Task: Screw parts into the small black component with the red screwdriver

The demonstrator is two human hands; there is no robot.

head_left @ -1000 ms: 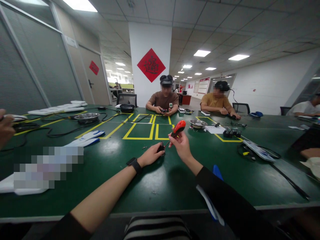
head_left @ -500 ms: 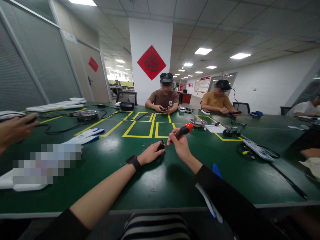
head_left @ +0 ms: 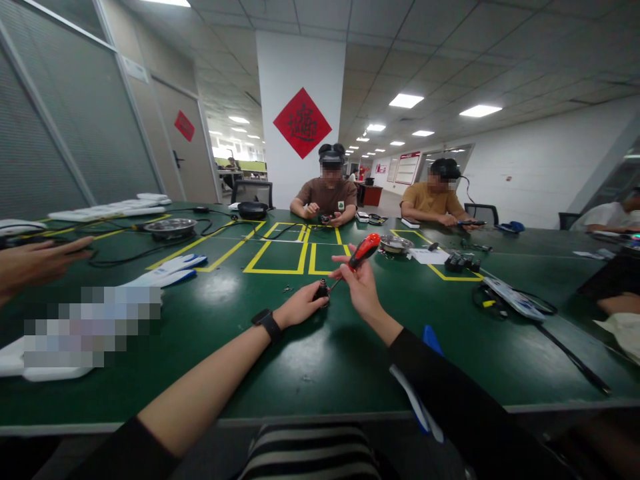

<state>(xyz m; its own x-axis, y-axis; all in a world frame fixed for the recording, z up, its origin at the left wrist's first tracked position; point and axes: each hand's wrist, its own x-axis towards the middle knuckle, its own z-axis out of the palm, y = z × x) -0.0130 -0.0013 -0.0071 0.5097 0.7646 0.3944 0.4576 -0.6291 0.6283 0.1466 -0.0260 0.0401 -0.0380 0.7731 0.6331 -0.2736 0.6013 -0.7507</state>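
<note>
My left hand [head_left: 303,305] rests on the green table, its fingers closed around a small black cylindrical part [head_left: 323,289] with a metallic top. Just to the right, my right hand [head_left: 361,287] grips a screwdriver [head_left: 366,251] with a red and black handle. The handle tilts up to the right, and the thin shaft points down-left at the black part. Whether the tip touches it I cannot tell. Some fingers of my right hand are stretched out past the handle. Tiny metal pieces [head_left: 287,289] lie left of the black part.
Yellow tape [head_left: 275,271] marks rectangles on the table. White-and-blue gloves [head_left: 175,268] and a metal bowl [head_left: 173,228] lie left; another bowl [head_left: 395,244], black blocks [head_left: 463,262] and a cable [head_left: 565,353] lie right. A co-worker's hand [head_left: 45,263] reaches in at left. Two people sit opposite.
The screwdriver has turned in my right hand, showing more red, and its handle has tipped upward. Its shaft now shows by the black part. My left hand stays in place.
</note>
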